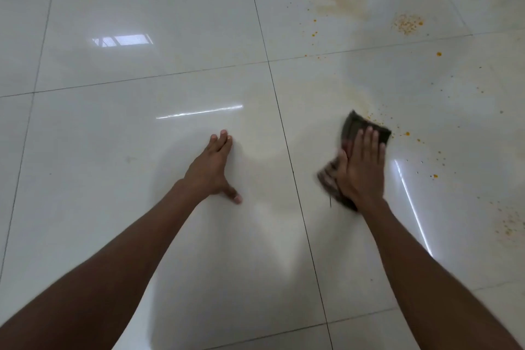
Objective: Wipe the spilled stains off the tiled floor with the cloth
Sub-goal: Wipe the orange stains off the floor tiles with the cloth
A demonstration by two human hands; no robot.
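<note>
Glossy white tiles make up the floor (142, 207), crossed by thin dark grout lines that meet near the upper middle of the head view. On the right tile a dark, brownish cloth (355, 128) lies flat under the right hand (360, 167), whose straight fingers sit close together and press it to the floor, thumb out to the side; the cloth's edges look blurred. Just beyond the cloth's far corner, orange-yellow specks (409, 133) dot the tile and trail away to the right. Farther off, in the upper right, a pale tan smear (338, 0) spreads across another tile, with a grainy yellow patch (407, 23) beside it and a single orange drop (439, 54) nearer. More faint speckling (511, 224) shows at the right edge. The left hand (213, 167) rests flat on the neighbouring tile, well apart from the cloth, fingers straight and together, thumb spread toward the grout line, holding nothing
</note>
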